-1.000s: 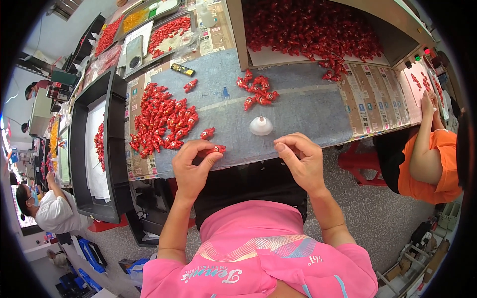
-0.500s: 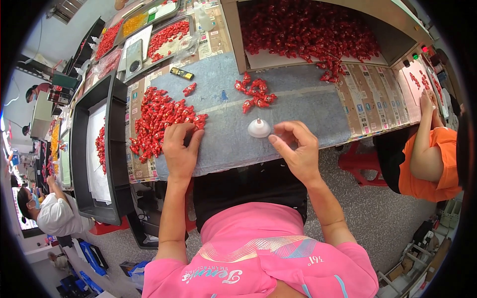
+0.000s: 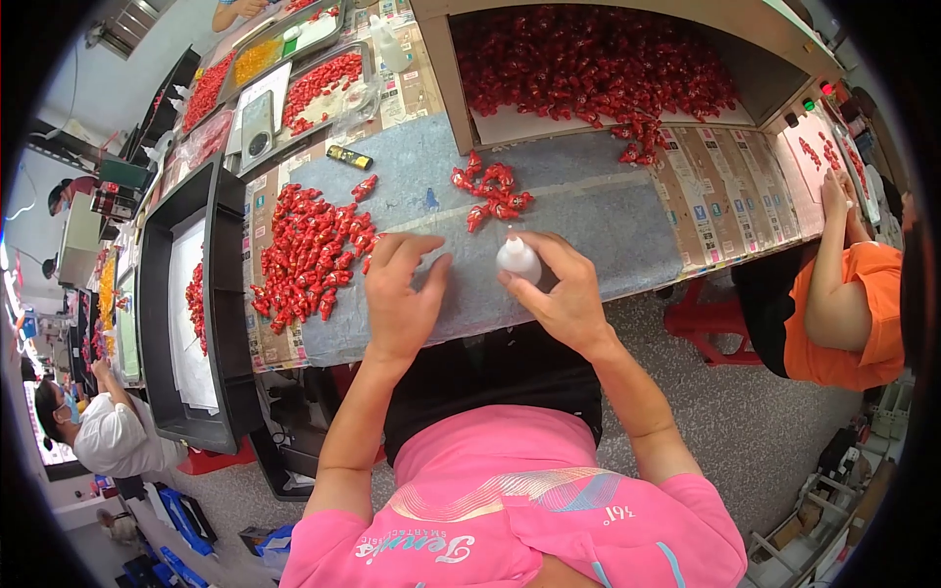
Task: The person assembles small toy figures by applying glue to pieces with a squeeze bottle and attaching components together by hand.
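My right hand (image 3: 569, 294) has its thumb and fingers round a small white squeeze bottle (image 3: 518, 259) with a narrow nozzle pointing up. To its left, my left hand (image 3: 400, 299) hovers over the blue-grey mat with thumb and fingers curved apart; no piece shows between them. Beside that hand's outer edge spreads a pile of small red glossy figures (image 3: 304, 245). Beyond the bottle lies a small cluster of the same red figures (image 3: 495, 191) on the mat (image 3: 588, 225).
A wooden box (image 3: 446, 69) full of red figures stands at the back. A black-and-yellow tube (image 3: 349, 158) lies behind the pile. On the left are a black crate (image 3: 227, 294), a phone (image 3: 257, 125) and trays of small parts (image 3: 328, 88). Co-workers sit on both sides.
My left hand has moved right, away from the red pile. My right hand has closed round the white bottle, which it was only beside before. The view has shifted slightly.
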A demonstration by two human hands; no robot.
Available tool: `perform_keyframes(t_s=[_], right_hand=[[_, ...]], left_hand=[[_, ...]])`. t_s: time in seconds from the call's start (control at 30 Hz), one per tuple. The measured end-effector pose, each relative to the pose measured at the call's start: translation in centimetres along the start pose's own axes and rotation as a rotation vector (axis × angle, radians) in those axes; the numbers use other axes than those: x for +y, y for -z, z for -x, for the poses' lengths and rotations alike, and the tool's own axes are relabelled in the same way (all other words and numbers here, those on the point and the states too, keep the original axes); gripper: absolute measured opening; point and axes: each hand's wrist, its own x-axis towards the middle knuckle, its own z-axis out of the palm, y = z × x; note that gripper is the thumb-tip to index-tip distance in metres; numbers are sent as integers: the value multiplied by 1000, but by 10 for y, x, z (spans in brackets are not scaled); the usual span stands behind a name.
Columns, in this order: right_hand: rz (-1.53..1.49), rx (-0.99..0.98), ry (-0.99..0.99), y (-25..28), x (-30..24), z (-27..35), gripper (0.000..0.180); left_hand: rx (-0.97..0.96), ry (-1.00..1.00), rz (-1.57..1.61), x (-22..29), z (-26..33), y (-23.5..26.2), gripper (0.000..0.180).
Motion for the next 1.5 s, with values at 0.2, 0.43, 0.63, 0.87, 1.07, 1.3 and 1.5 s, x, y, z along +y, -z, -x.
perform_keyframes(t_s=[0.2,0.43,0.63,0.87,1.07,1.3,1.5], right_hand=[[-14,34,-86,16,-6,10,36],[-100,43,-142,19,0,19,37],[-136,-52,-157,33,-6,21,40],[-470,-3,-286,37,-19,27,47],[-544,35,-270,39,-20,30,42],[-422,60,-97,41,-19,31,32],[-409,70,-116,41,-17,33,32]], left_hand=[[-27,-311,-94,9,-29,-31,23],[-170,-208,-131,7,-29,-37,24],[-264,353,682,8,3,-8,27],[-398,713,1199,7,31,17,30],[-408,764,1347,5,40,14,30],[-410,758,1338,3,46,7,30],[-428,720,1274,6,48,6,31]])
